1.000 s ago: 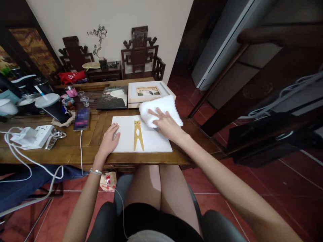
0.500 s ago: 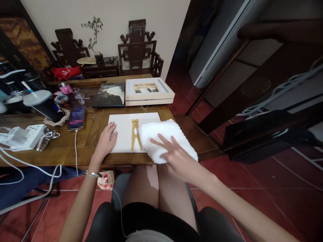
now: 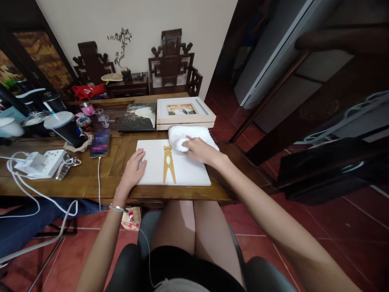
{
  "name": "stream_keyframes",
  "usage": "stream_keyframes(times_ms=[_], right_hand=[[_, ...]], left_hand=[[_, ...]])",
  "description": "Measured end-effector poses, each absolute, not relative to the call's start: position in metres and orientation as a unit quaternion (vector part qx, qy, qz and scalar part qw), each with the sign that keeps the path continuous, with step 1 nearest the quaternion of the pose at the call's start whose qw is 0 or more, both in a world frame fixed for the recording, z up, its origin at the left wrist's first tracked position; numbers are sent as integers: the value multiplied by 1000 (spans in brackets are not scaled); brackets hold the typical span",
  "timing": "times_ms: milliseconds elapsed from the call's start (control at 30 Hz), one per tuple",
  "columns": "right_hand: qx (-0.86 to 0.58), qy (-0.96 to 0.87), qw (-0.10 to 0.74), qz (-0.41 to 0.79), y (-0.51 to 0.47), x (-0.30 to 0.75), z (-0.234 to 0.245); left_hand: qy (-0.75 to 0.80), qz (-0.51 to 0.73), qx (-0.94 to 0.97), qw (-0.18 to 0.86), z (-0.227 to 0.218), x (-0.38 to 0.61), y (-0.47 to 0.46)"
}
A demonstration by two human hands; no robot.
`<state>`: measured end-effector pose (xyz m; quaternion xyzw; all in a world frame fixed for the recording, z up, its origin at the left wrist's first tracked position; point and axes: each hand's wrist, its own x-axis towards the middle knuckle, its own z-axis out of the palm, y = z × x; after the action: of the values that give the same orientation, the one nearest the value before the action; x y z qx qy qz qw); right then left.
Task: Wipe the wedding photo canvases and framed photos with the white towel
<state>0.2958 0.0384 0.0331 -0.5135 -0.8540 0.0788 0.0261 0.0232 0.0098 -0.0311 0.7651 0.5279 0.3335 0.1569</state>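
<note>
A flat white rectangular board or album (image 3: 153, 168) lies at the table's front edge. On its face is a golden-brown cat-shaped figure (image 3: 169, 156) with an oval white spot. My left hand (image 3: 134, 168) rests on the left edge of the white piece, fingers laid out flat. At its upper right corner, my right hand (image 3: 200, 150) pinches a bunched fold of a fluffy white cloth (image 3: 194, 132). The cloth covers that corner and reaches the picture frame behind it. My right fingertips are partly hidden in the fold.
Behind stand a light wooden picture frame (image 3: 185, 122) and a dark photo panel (image 3: 133, 117). To the left are a phone (image 3: 100, 144) with a cable, a lidded cup (image 3: 65, 129), a power strip (image 3: 53, 162) and loose white cords. Carved chairs (image 3: 172, 61) stand by the wall.
My right hand has moved the cloth up and away from me, and its spread fingers have closed on a fold. More of the white piece's right side shows. My left hand stays in place.
</note>
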Motion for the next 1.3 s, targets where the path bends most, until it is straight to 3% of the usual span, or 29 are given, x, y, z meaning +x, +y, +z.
stream_keyframes(times_ms=[133, 400, 867, 1033, 1300], right_hand=[[-489, -867, 40, 89, -19, 302, 26], [-441, -868, 49, 222, -115, 324, 45], [-495, -857, 112, 92, 56, 315, 21], [-472, -870, 109, 87, -16, 311, 19], [-436, -877, 74, 189, -130, 316, 31]], left_hand=[[525, 336, 767, 153, -31, 24, 9], [520, 334, 773, 141, -34, 25, 11], [529, 336, 763, 159, -30, 23, 9], [527, 340, 763, 157, -31, 24, 9], [521, 337, 771, 142, -32, 25, 10]])
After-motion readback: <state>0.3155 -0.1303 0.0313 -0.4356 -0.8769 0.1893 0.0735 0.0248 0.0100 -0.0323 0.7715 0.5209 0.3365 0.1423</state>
